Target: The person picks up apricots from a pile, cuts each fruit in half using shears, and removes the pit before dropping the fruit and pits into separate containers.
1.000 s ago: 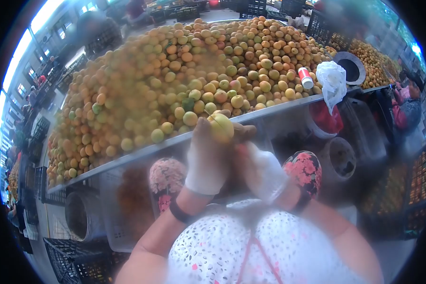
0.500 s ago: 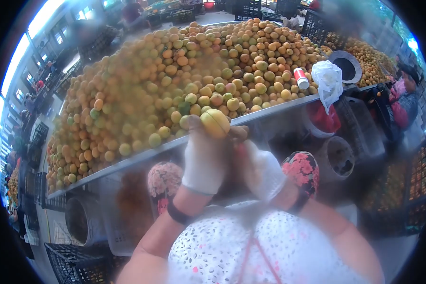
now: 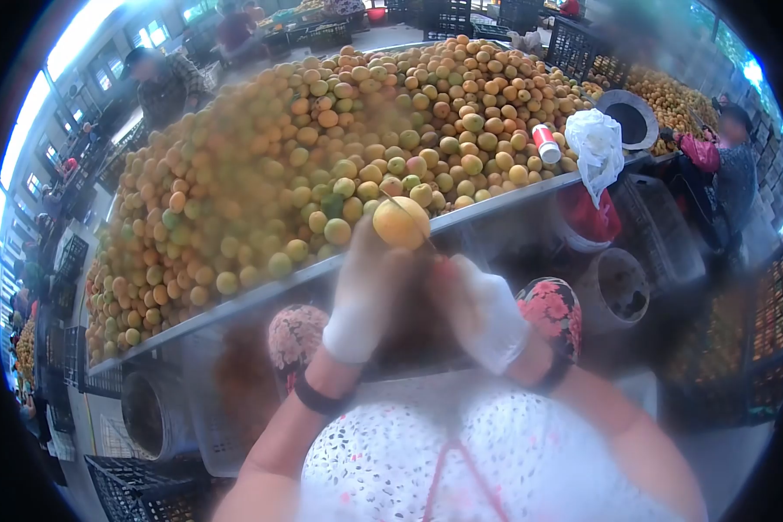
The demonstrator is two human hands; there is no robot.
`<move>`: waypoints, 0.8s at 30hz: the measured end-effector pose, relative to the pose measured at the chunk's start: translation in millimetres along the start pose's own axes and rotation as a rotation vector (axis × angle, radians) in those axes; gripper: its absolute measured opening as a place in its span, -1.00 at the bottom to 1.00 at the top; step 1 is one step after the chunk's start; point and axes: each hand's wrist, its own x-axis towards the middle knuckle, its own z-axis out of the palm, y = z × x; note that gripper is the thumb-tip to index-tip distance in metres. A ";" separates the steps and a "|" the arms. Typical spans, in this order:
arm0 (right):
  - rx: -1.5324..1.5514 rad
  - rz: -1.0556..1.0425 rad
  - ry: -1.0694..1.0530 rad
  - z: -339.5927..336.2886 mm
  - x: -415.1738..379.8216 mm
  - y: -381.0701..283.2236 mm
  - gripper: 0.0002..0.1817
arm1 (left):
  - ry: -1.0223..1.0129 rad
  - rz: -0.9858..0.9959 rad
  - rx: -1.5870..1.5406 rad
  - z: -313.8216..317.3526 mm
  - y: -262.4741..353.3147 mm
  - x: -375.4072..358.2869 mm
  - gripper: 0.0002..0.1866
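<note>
A yellow-orange fruit (image 3: 401, 223) is held up at the near edge of a metal-rimmed table (image 3: 261, 291). My left hand (image 3: 365, 283), in a white glove, is closed round it from the left and below. Just to the right, my right hand (image 3: 478, 309), also gloved, has its fingers closed on a small tool with a red part (image 3: 445, 266); the tool's thin end reaches the fruit. Blur hides much of the fingers. Behind the hands lies a large heap of orange and green fruits (image 3: 322, 139).
On the heap's right edge are a red and white tube (image 3: 545, 143), a white plastic bag (image 3: 595, 148) and a round dark basin (image 3: 626, 120). Buckets (image 3: 618, 285) stand below the table edge. A person (image 3: 729, 165) is at the right, another (image 3: 161, 87) at the far left.
The held fruit has turned and sits slightly higher, showing a different face. My left hand has shifted a little left. A person at the far left now shows more clearly.
</note>
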 end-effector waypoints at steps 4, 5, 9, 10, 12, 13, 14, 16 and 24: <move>-0.016 0.051 -0.080 2.7 -0.8 -7.3 -0.82 | 0.087 0.317 0.463 9.4 11.0 -5.1 -0.64; -0.002 0.065 -0.071 3.9 1.5 -7.7 -0.82 | -0.004 0.202 0.280 7.5 11.0 -3.5 -0.63; -0.110 0.033 -0.031 13.2 4.4 10.1 -0.80 | 0.059 -0.078 0.111 -0.9 -0.9 -1.5 -0.39; -0.074 0.045 -0.024 10.8 3.2 5.2 -0.80 | 0.058 -0.081 0.109 1.2 3.3 -1.7 -0.39; -0.038 0.056 -0.016 7.1 1.1 -0.4 -0.79 | 0.059 0.202 0.573 3.8 12.3 -0.4 -0.58; -0.021 0.052 -0.023 6.8 0.3 -2.1 -0.79 | 0.056 0.201 0.576 2.4 9.9 0.2 -0.58; -0.003 0.048 -0.031 6.8 0.1 -3.2 -0.79 | 0.084 0.289 0.638 -0.6 5.0 1.0 -0.59; -0.017 0.064 -0.054 7.7 1.2 -3.9 -0.79 | 0.116 0.373 0.698 -11.9 -5.0 5.1 -0.59; -0.104 0.100 -0.014 23.4 3.6 24.9 -0.78 | -0.041 -0.155 -0.056 -13.2 -8.8 12.3 -0.34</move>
